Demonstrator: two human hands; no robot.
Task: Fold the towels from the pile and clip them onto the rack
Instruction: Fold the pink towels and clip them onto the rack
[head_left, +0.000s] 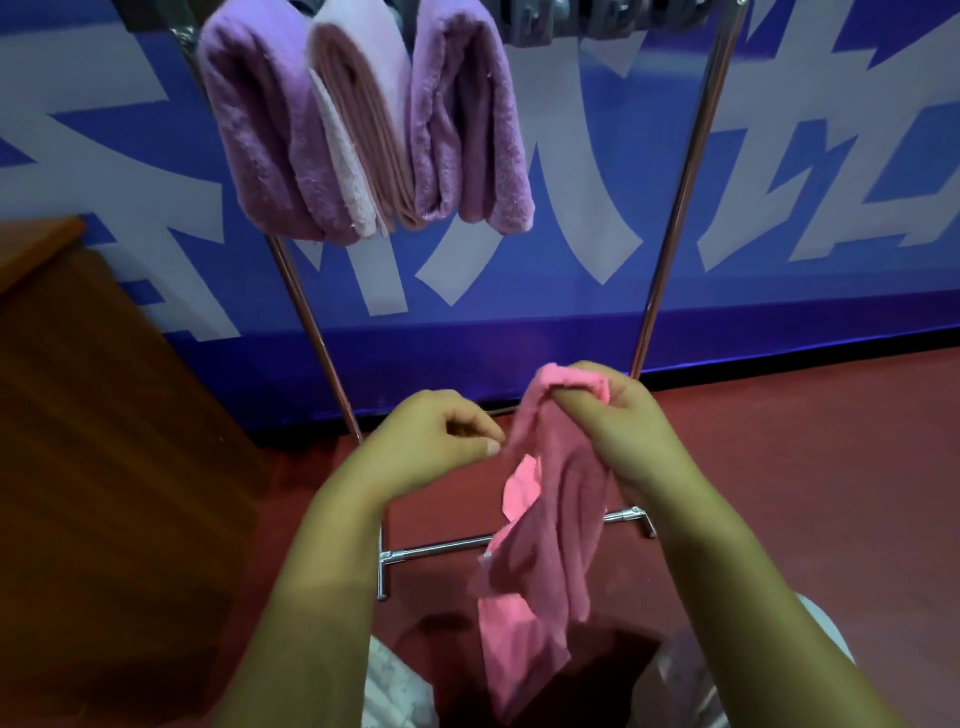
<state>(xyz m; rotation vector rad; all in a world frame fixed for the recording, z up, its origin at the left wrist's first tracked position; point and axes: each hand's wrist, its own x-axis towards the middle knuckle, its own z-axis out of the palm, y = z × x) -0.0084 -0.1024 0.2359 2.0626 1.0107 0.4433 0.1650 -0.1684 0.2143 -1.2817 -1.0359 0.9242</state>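
The right hand (613, 421) is curled round the top of one pink towel (545, 525), which hangs below it; the left hand (436, 441), just beside, pinches the towel's edge; above both, three folded towels (363, 119) hang on one rack (680, 187).

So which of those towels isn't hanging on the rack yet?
The pink towel, bunched and unfolded, held by the right hand. The two purple towels and the pale pink towel between them hang folded from the rack.
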